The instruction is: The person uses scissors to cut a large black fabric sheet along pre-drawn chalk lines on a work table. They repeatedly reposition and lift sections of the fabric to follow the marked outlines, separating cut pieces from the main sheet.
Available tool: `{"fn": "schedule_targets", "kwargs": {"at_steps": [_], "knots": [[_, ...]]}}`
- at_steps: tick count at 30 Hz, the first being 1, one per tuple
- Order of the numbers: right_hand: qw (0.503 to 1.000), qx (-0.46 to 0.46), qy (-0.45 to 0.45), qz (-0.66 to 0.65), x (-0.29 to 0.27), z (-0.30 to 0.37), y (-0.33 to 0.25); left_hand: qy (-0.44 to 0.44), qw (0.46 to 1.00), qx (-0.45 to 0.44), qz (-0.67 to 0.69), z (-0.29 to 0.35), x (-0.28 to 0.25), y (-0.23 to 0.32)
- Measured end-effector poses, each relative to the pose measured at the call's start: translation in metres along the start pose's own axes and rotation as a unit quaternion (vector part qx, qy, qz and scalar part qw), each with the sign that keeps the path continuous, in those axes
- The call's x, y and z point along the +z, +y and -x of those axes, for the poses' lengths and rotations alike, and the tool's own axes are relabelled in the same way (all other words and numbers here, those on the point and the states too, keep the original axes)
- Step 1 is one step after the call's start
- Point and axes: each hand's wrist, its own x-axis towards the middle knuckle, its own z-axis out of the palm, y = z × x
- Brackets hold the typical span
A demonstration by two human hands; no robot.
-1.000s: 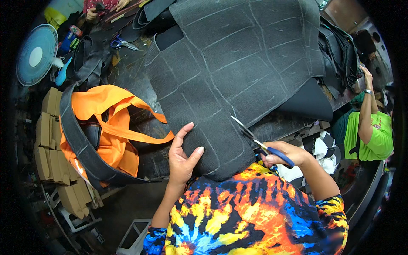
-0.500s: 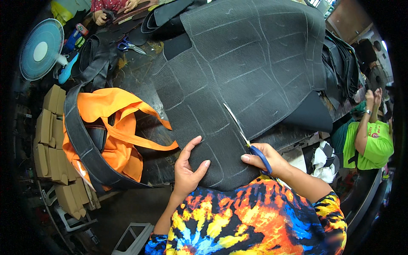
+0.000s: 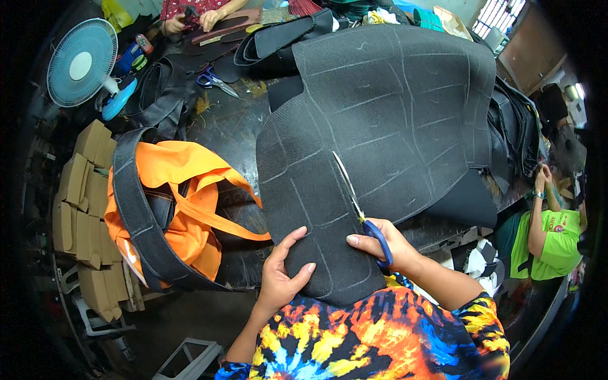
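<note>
Right hand [image 3: 396, 246] is holding scissors [image 3: 367, 226]; left hand [image 3: 283, 278] is resting wide on sheet [image 3: 380, 145]; sheet could be slipping if underheld, scissors straying.

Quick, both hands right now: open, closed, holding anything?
Left hand: touching the black sheet, thumb and forefinger apart; whether it grips cannot be told.
Right hand: closed, holding blue-handled scissors.

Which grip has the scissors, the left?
No, the right grip holds the scissors, their blades over the dark sheet.
</note>
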Motion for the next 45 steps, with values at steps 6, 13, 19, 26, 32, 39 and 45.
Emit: {"fn": "schedule_targets", "kwargs": {"at_steps": [6, 13, 19, 26, 32, 39, 45], "knots": [[0.995, -0.064, -0.060, -0.053, -0.008, -0.027, -0.019, -0.005, 1.000, -0.002, 0.011, 0.002, 0.002, 0.001], [0.994, -0.100, -0.037, -0.001, -0.004, -0.034, -0.027, -0.009, 1.000, 0.001, -0.001, 0.004, -0.001, 0.002], [0.992, -0.095, -0.063, -0.046, -0.006, -0.056, -0.045, -0.009, 1.000, 0.005, -0.012, 0.010, 0.000, 0.002], [0.990, -0.125, -0.044, 0.047, -0.004, -0.063, -0.065, 0.020, 0.999, 0.024, -0.030, 0.015, 0.003, 0.000], [0.982, -0.186, -0.046, -0.010, 0.004, -0.084, -0.077, 0.026, 0.993, 0.058, -0.096, 0.017, 0.000, 0.014], [0.970, -0.212, -0.038, 0.114, 0.005, -0.069, -0.079, 0.147, 0.987, 0.050, -0.036, -0.017, -0.003, 0.039], [0.967, -0.239, -0.083, 0.036, -0.013, -0.043, -0.068, 0.313, 0.793, 0.336, -0.400, -0.094, -0.072, 0.106]]}}
